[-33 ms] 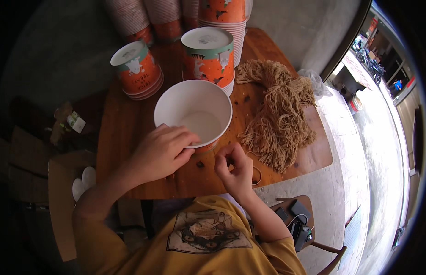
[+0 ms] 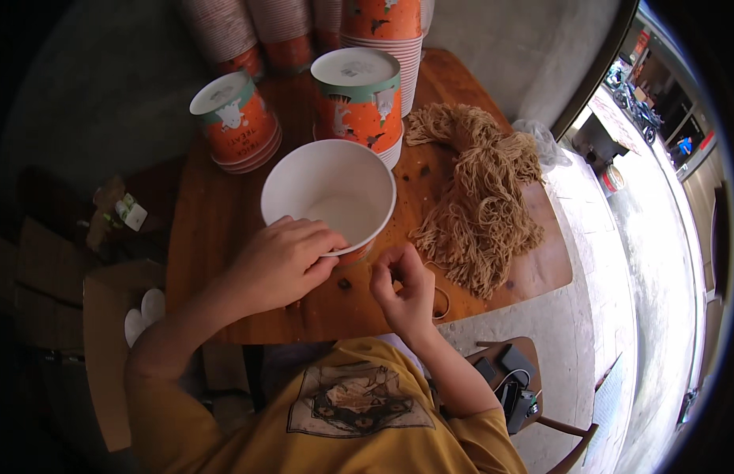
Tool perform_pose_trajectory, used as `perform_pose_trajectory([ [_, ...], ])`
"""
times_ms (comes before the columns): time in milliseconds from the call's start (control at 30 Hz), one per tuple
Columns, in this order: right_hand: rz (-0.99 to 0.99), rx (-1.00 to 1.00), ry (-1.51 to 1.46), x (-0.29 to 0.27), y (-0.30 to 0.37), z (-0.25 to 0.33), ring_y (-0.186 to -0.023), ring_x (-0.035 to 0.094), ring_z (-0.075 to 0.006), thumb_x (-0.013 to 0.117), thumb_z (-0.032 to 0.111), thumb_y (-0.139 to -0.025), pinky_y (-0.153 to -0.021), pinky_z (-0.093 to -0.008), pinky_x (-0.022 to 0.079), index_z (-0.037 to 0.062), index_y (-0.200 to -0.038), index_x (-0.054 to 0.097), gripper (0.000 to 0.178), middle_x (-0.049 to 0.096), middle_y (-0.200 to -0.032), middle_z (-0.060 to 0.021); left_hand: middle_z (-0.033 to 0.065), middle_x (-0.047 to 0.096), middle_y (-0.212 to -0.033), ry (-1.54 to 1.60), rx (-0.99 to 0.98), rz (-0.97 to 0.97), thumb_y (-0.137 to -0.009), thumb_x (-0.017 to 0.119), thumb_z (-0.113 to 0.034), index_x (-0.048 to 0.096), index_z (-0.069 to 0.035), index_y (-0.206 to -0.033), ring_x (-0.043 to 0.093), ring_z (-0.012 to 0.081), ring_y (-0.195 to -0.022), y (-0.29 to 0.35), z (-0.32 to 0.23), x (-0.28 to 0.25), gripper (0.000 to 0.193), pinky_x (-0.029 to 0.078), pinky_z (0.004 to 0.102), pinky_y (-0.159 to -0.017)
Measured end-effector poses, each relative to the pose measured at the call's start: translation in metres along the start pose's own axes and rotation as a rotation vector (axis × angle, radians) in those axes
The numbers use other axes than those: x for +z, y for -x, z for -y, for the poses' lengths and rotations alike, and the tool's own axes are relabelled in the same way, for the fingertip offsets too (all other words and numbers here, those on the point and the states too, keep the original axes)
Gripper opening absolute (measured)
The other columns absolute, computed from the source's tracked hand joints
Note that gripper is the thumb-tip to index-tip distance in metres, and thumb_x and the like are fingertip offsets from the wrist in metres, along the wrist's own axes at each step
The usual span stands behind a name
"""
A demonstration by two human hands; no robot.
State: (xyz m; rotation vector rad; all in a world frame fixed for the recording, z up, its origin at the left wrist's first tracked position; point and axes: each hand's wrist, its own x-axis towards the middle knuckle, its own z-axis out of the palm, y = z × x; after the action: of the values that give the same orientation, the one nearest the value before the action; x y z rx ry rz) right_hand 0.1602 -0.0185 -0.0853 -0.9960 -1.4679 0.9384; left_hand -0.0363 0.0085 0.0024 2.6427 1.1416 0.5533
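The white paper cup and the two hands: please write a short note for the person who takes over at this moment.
Left hand: grips the near rim of the white paper cup, which stands open side up on the wooden table.
Right hand: fingers pinched beside the cup; what they hold is too small to tell.
Pile of tan strings: right of the cup.
Orange printed cups: upside down in stacks behind it.
Done: cup is upright and steadied.
Left: no string is visibly fixed to it.
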Motion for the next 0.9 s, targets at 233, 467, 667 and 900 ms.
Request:
perform_pose_trajectory([
  [233,-0.183,-0.016,-0.089,0.013,-0.008,-0.027,-0.072,0.069,-0.0154,0.062,0.008,-0.092,-0.066,-0.0288,0.055,0.0032,-0.095,0.052,0.012,0.067,-0.078,-0.0087,0.0127,0.069,-0.092,0.437,-0.311,0.127,-0.088,0.063,-0.009,0.06,-0.003,-0.115,0.068,0.0249,-0.08,-0.023,-0.014,0.007,0.027,0.054,0.0344,-0.071],
  [467,-0.229,-0.006,-0.043,0.017,-0.013,-0.02,-0.072,0.069,-0.0135,0.063,0.011,-0.092,-0.065,-0.0278,0.054,0.0035,-0.096,0.053,0.013,0.067,-0.078,-0.0079,0.0089,0.069,-0.088,0.576,-0.367,0.168,-0.09,0.065,-0.009,0.058,-0.003,-0.121,0.065,0.0143,-0.078,-0.028,-0.007,0.011,0.033,0.052,0.0288,-0.071],
  [667,-0.236,-0.004,0.003,0.018,-0.016,-0.016,-0.067,0.065,-0.0133,0.063,0.011,-0.092,-0.062,-0.0283,0.053,0.0037,-0.097,0.054,0.013,0.066,-0.076,-0.0087,0.0074,0.067,-0.089,0.664,-0.374,0.189,-0.09,0.065,-0.009,0.058,-0.002,-0.121,0.062,0.012,-0.079,-0.027,-0.001,0.013,0.032,0.052,0.0281,-0.073],
  [900,-0.291,0.02,0.04,0.023,-0.017,-0.016,-0.065,0.064,-0.0146,0.063,0.012,-0.093,-0.06,-0.0291,0.053,0.0039,-0.097,0.053,0.014,0.065,-0.074,-0.0095,0.0076,0.067,-0.092,0.706,-0.392,0.198,-0.093,0.063,-0.012,0.058,-0.001,-0.12,0.062,0.0117,-0.082,-0.028,0.002,0.013,0.029,0.052,0.0278,-0.074],
])
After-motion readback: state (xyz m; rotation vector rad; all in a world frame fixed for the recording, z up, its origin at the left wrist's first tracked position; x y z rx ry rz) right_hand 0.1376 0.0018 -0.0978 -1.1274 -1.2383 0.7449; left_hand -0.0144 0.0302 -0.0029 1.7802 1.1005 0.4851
